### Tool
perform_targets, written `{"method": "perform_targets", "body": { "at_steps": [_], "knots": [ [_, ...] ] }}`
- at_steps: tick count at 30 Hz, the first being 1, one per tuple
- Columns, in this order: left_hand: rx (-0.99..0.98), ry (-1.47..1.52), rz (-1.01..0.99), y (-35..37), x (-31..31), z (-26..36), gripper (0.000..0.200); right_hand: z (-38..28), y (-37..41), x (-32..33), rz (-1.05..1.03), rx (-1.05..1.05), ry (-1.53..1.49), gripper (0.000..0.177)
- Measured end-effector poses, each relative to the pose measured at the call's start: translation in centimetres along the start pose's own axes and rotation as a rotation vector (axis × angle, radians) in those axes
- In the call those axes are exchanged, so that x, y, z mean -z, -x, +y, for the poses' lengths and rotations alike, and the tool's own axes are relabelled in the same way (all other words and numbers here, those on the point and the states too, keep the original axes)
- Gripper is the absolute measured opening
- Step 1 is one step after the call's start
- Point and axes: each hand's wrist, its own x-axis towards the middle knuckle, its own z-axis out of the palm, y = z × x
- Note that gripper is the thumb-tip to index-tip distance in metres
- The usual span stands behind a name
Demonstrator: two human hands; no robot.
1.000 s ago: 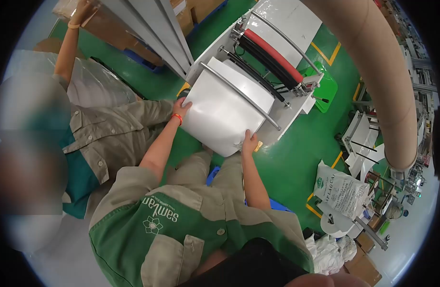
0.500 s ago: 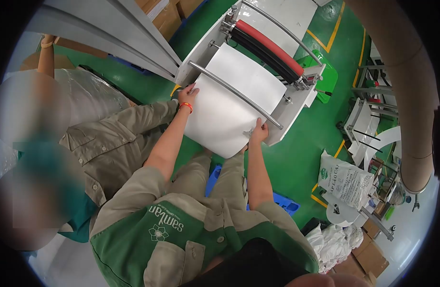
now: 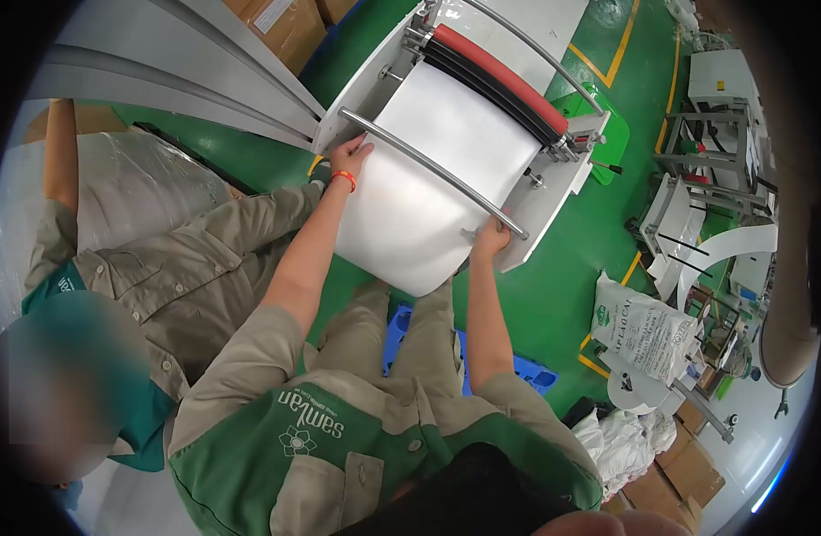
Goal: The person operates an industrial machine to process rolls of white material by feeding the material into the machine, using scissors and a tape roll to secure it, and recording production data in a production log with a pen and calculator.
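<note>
A wide white sheet (image 3: 401, 228) passes under a metal bar (image 3: 428, 170), and its far edge reaches the black roller (image 3: 491, 96) below a red roller (image 3: 500, 76). Its near end curves down in front of my legs. My left hand (image 3: 350, 158), with a red-orange band at the wrist, pinches the sheet's left edge close to the bar's left end. On the other side, my right hand (image 3: 491, 239) is closed at the sheet's right edge, just below the bar's right end; its fingertips are partly hidden.
A co-worker (image 3: 151, 268) stands close on my left, beside a plastic-wrapped roll (image 3: 142, 179). Grey panels (image 3: 196, 62) rise at upper left. Blue pallet parts (image 3: 531, 373) lie near my feet. A printed white sack (image 3: 642, 326) and machinery (image 3: 714, 134) stand on the right.
The sheet's far edge has moved forward, up to the black roller. My right hand has shifted slightly forward toward the bar. The co-worker on my left has changed posture.
</note>
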Motion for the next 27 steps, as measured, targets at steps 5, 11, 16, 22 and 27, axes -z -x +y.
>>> {"method": "perform_targets", "body": {
  "at_steps": [5,11,16,22,27],
  "knots": [
    [-0.004,-0.040,0.035,0.2,-0.7,1.1,0.037,-7.8,8.9,4.3,-0.470,0.309,0.545,0.046],
    [-0.288,-0.577,0.129,0.4,-1.0,0.9,0.035,-7.6,17.6,6.8,-1.114,0.581,1.192,0.071],
    [-0.462,-0.769,0.160,6.5,0.6,0.6,0.074,-5.0,16.3,7.5,-1.152,0.588,1.376,0.086],
    [-0.257,-0.844,-0.096,21.3,3.5,-4.9,0.089,-5.0,16.1,7.8,-1.148,0.589,1.322,0.093],
    [0.078,-0.877,-0.230,22.2,2.2,-4.9,0.098,-5.3,15.8,7.5,-1.212,0.570,1.393,0.095]
  ]
}}
